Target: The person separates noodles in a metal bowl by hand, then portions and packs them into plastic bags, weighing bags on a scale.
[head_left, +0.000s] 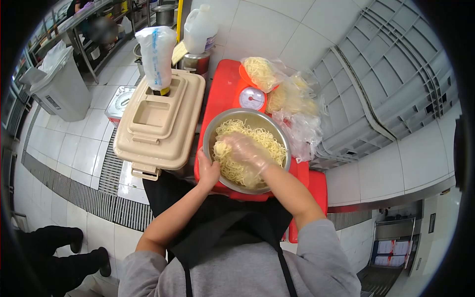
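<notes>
In the head view, the bare left hand point(210, 171) gripped the left rim of the steel bowl point(246, 114) at the near edge of the red surface point(223, 84), while the gloved right hand point(244, 150) was closed around some of the loose noodles point(269, 143) inside. Work looked partway along: bagged noodles point(296, 101) lay by the right edge and a portion point(261, 73) sat on the scale point(252, 99) toward the far edge, but plenty remained unbagged.

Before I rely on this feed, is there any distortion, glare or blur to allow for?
Head view: fisheye bending curves the floor drain, corners black; highlights on the gloved right hand and plastic bags; a smeared patch upper left; noodle strands distinguishable.
</notes>
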Available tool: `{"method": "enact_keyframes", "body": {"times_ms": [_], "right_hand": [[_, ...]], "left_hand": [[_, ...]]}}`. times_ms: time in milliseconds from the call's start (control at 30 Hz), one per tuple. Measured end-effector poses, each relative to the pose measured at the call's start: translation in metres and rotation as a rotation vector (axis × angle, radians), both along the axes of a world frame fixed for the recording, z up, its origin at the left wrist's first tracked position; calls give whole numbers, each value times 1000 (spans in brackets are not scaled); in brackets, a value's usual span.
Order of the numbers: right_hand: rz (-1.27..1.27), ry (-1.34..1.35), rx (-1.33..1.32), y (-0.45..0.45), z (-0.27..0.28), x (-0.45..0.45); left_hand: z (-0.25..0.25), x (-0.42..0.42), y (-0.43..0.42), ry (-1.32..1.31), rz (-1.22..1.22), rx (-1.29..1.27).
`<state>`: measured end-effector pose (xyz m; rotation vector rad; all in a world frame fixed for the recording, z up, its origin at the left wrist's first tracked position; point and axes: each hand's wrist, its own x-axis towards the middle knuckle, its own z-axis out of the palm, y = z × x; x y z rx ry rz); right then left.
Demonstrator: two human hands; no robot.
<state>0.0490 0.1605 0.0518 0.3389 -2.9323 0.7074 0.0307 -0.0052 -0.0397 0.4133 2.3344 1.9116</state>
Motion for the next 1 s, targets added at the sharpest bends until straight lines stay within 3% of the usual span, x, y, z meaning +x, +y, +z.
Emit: {"method": "enact_keyframes", "body": {"times_ms": [67, 133, 233, 333, 533, 633, 733, 800, 833, 900, 967, 1000], "right_hand": [[-97, 27, -192, 18, 0, -3], [-140, -22, -316, 8, 65, 8], [-236, -82, -122, 8, 115, 22], [-400, -134, 335, 30, 117, 14], [-553, 16, -71, 37, 136, 17], [-441, 167, -124, 37, 131, 22], [-330, 342, 82, 40, 92, 34], [-203, 52, 30, 51, 39, 56], [-3, 65, 401, 57, 19, 67], [-19, -146, -64, 42, 31, 104], [48, -406, -231, 45, 58, 109], [124, -560, -170, 56, 73, 96]], "left_hand": [[9, -1, -1, -30, -22, 20], [8, -4, 2, -39, 1, 95], [3, -6, 4, -45, 3, 129], [4, -9, 6, -27, 11, 126], [-2, -12, 6, -36, 3, 87], [5, -12, 5, -53, -5, 36], [7, -14, 7, -46, -12, 106], [1, -16, 6, -47, -12, 149], [-4, -17, 8, -57, -13, 155], [-10, -16, 7, -49, -5, 143], [-12, -14, 8, -9, 5, 109], [-7, -11, 7, -31, 6, 102]]}}
